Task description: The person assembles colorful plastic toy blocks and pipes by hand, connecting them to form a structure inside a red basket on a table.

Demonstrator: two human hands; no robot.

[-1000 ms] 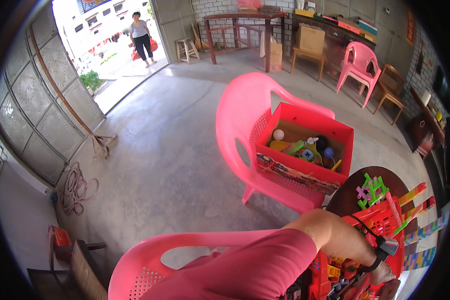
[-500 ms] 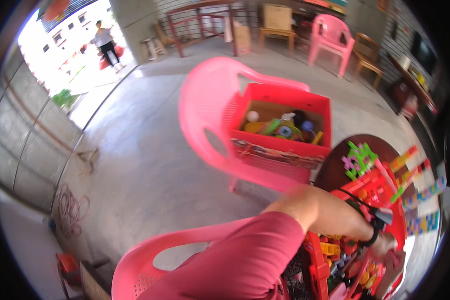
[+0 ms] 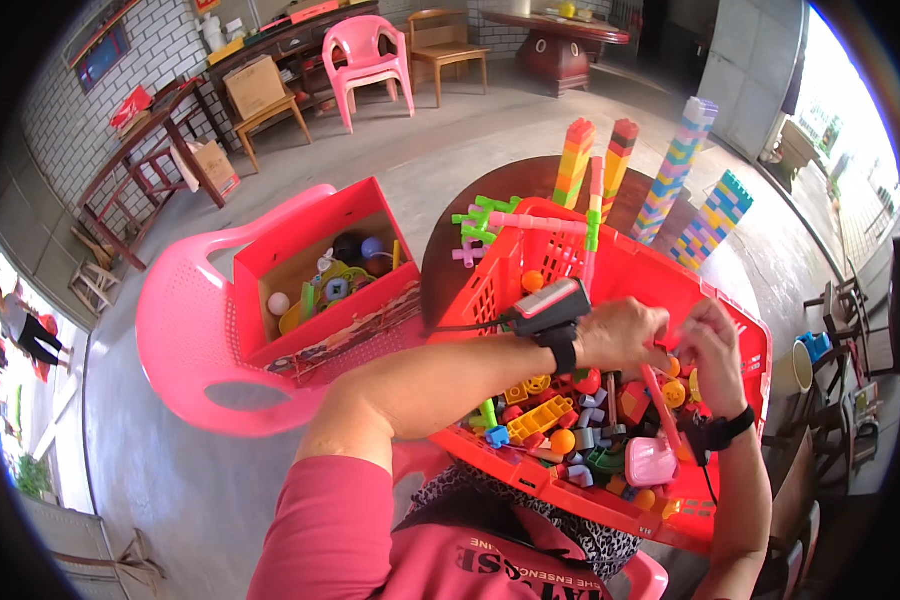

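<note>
A red plastic basket [image 3: 500, 465] full of small toys is in front of me, and both my hands are over it. My left hand [image 3: 625, 333] has its fingers pinched together, with the tips toward the other hand. Close beside it, my right hand [image 3: 712, 350] is raised with curled fingers. Whatever is between the fingers of either hand is too small or hidden to make out. Below them a thin red strip [image 3: 662, 410] slants down across the toys. Around it lie orange balls [image 3: 562, 441], a yellow toy piece [image 3: 540, 420] and a pink box-like toy [image 3: 652, 462].
Beyond the basket a round dark table [image 3: 448, 275] bears several towers of coloured blocks [image 3: 675, 172] and green and pink connector pieces [image 3: 482, 222]. At left, a pink chair [image 3: 185, 310] holds a red box [image 3: 315, 235] of toys. A person [image 3: 25, 325] stands outside the doorway.
My view has swung to the right, bringing the basket toward the middle. Both hands, earlier low among the toys, are now raised above them and close together.
</note>
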